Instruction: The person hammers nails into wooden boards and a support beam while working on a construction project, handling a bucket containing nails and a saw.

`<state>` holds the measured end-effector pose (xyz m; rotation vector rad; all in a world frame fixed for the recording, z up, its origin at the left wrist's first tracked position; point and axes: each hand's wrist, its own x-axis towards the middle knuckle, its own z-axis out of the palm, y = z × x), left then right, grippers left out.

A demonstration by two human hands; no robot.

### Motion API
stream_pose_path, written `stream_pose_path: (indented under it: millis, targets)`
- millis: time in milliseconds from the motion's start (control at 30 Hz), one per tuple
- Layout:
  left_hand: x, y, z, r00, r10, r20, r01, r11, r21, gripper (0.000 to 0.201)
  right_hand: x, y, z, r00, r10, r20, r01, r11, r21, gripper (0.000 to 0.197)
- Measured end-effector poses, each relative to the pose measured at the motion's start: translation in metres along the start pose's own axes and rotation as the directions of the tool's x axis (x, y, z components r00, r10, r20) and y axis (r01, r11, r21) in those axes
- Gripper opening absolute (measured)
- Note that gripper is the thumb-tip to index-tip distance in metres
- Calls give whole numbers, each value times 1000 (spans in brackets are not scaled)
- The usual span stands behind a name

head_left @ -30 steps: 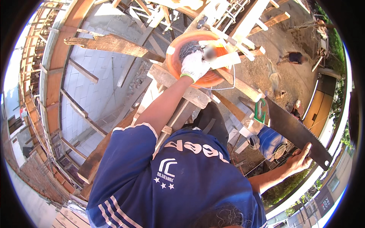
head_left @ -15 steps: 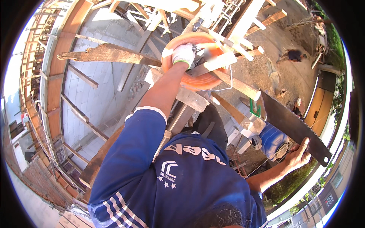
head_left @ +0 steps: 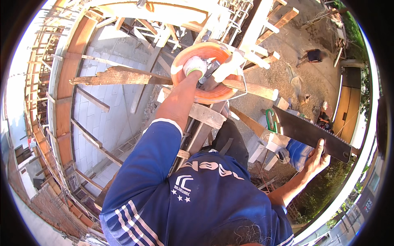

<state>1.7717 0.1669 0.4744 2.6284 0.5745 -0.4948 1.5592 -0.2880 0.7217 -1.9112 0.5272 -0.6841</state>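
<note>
My left hand [head_left: 194, 65], in a white glove, reaches down into an orange bucket [head_left: 182, 91]. Its fingers are hidden inside, beside dark metal tools [head_left: 210, 70] that I cannot name exactly. A piece of wood [head_left: 221, 80] also lies in the bucket, and a wire handle [head_left: 246, 82] hangs over its right rim. Off to the right, my bare right hand [head_left: 317, 160] grips the toe end of a handsaw [head_left: 305, 129] between thumb and fingers. The saw's dark blade has its toothed edge facing up and away, with its green handle [head_left: 270, 120] at the left end.
Timber beams surround me, including a splintered plank [head_left: 123, 76] at left and a post [head_left: 256, 89] right of the bucket. Formwork [head_left: 63, 106] and a pale block wall [head_left: 96, 123] stand left. Far below on the ground are a person [head_left: 315, 55] and another person [head_left: 326, 115].
The handsaw has tipped slightly, its toe end rising in the picture with my right hand. My left hand stays in the bucket, which sits slightly lower and further left in view.
</note>
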Motion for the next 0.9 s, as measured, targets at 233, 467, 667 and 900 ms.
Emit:
stream_pose_path:
  millis: [233, 467, 667, 900]
  targets:
    - [-63, 1, -21, 978, 151, -144, -148, 989, 27, 34, -6, -1, -3, 1000, -18, -10, 19, 997, 77, 15]
    - [-63, -40, -26, 964, 201, -176, -259, 866, -428, 21, -12, -5, 13, 993, -45, 107, 33, 993, 116, 16]
    - [-114, 17, -111, 991, 75, 111, 93, 216, -972, 20, -19, -21, 12, 994, -93, 60, 79, 976, 201, 16]
    - [-80, 41, -217, 998, 58, -15, -3, -200, -980, 16, -22, -19, 6, 973, -222, 65, 205, 957, 208, 18]
